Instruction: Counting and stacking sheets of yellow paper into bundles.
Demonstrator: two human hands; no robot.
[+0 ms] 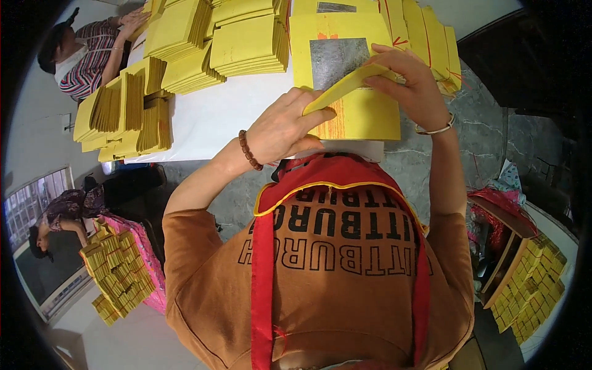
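A yellow sheet of joss paper is bent up in a fold between my two hands. My left hand pinches its near left end between thumb and fingers. At the far right end, my right hand grips the same sheet, fingers curled over its edge. Beneath the fold lies more yellow paper with an orange print, partly covered by my left fingers. Just beyond, a dark silver foil square shows on a yellow sheet; the raised fold and my right hand hide part of it.
Stacks of folded yellow paper stand on the white tabletop to the left, with red-tied bundles at the right. A person in a striped top works at the far left. Piled bundles sit at lower left, near another person.
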